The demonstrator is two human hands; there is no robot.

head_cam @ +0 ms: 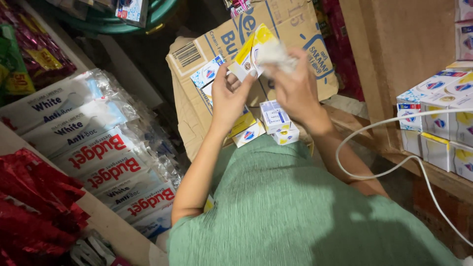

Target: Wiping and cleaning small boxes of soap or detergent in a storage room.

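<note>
small soap box [251, 51], white and yellow: held up over open cardboard carton [295, 29], gripped by left hand [227, 98]; right hand [294, 86] presses a white cloth [276, 54] on it. more boxes [276, 123] lie in carton; stacked boxes [438, 123] on right shelf.

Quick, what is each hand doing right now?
Left hand: closed around the lower end of a small yellow-and-white box.
Right hand: closed on a white cloth, pressed against that same box.
</note>
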